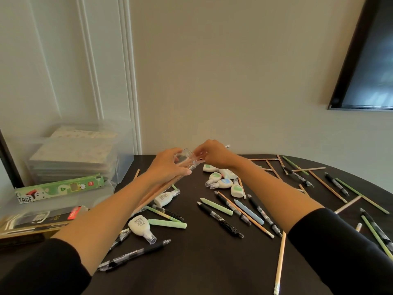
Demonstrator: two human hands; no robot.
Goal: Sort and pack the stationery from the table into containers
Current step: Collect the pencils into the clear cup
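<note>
Pens (pixel 221 220), pencils (pixel 280 260), correction tapes (pixel 223 184) around left hand (pixel 170 167) and right hand (pixel 214 155), both gripping clear case (pixel 187 155).

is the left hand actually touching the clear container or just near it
Touching. The head view shows the left hand with fingers and thumb curled round the clear container, holding it up off the table.

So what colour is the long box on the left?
The long box is mostly green with small panda pictures; the head view shows it best.
</note>
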